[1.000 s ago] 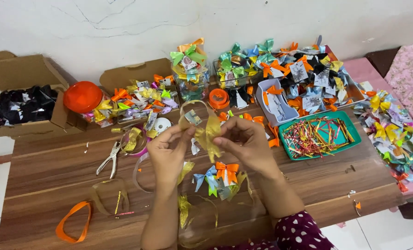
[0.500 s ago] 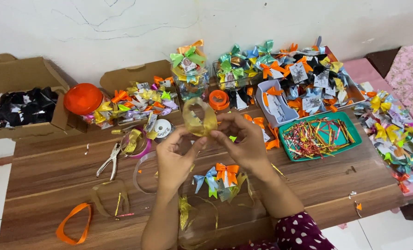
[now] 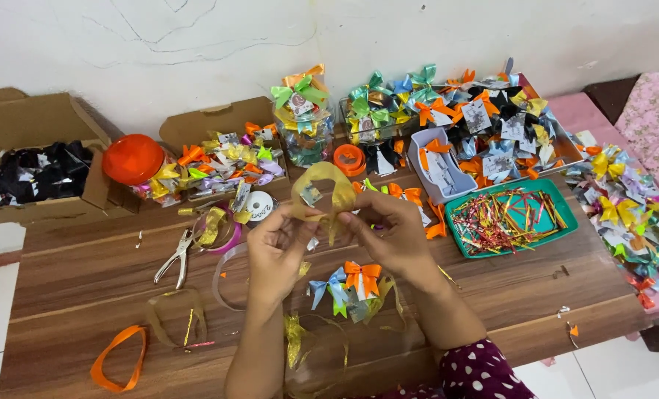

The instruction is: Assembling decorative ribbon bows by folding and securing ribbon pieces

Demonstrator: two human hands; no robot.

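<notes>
Hands, left and right, pinch gold ribbon loop; fingertips hide its crossing

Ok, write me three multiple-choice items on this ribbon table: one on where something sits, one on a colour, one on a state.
1. Where do the pliers lie?
A. inside the green tray
B. on the wooden table, beside the left hand
C. in the cardboard box

2. What colour is the ribbon loop held up in both hands?
A. gold
B. blue
C. black

3. How does the green tray stand?
A. upside down
B. stacked on a box
C. upright, holding a heap of thin coloured strips

Answers: 1 B, the pliers rest on bare wood of the table out from the left hand. 2 A, the loop between the left hand and the right hand is translucent gold. 3 C, the strips lie inside its rim.
</notes>
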